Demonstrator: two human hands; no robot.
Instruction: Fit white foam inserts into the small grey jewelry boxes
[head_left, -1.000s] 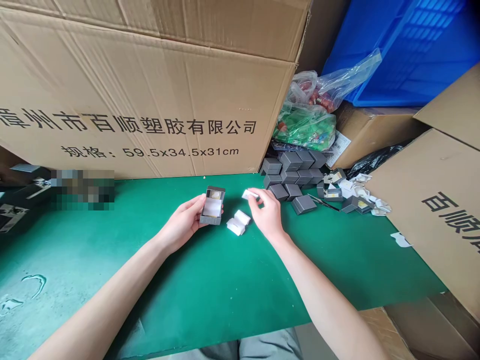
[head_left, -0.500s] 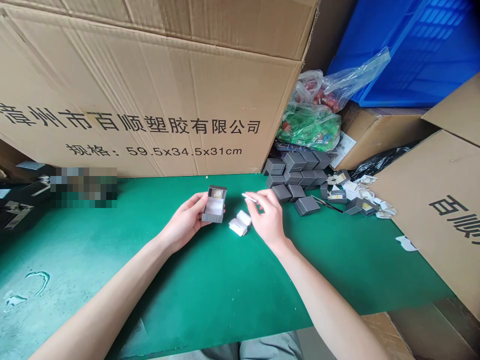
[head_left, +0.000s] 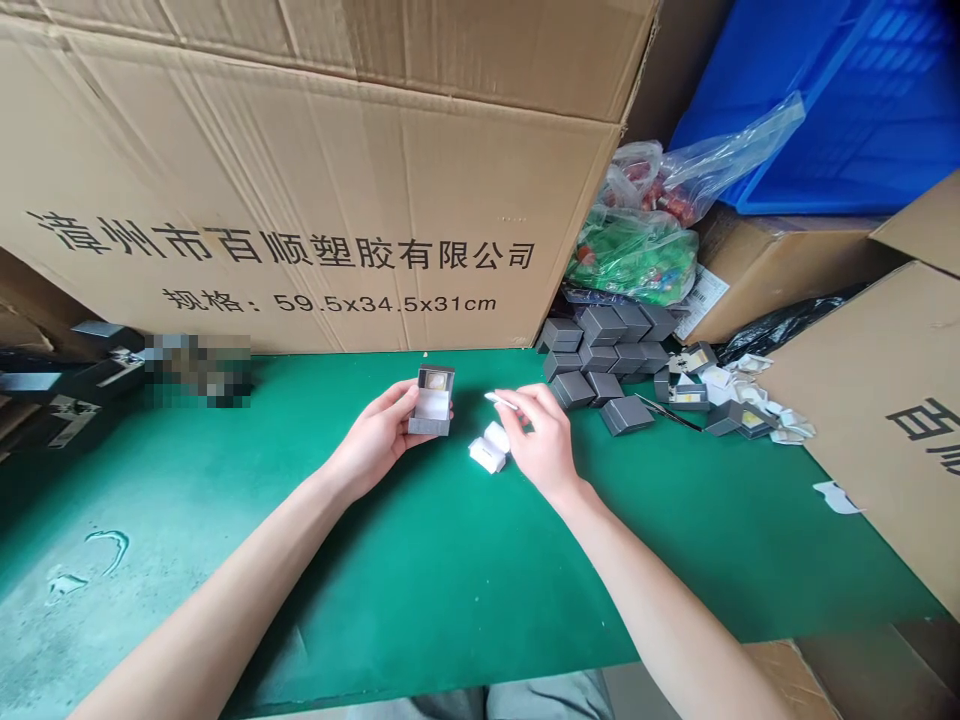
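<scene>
On the counter (head_left: 420, 610), two inserts (head_left: 487, 450) lie between the hands; the left hand (head_left: 375, 440) holds an open box (head_left: 433, 400), and the right hand (head_left: 544, 435) pinches a slip (head_left: 500, 400) just beyond the inserts. To the right of that hand sits a heap of boxes (head_left: 600, 350) (stacked at the back, loose in front), with paper scraps (head_left: 757, 395) past it. Behind the counter stands a carton (head_left: 300, 200); plastic bags (head_left: 630, 250) lie past its right edge, below a crate (head_left: 847, 100), and another carton (head_left: 870, 420) leans in at far right.

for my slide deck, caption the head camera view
Left hand holds an open grey box; right hand pinches a white strip above a green mat.
</scene>
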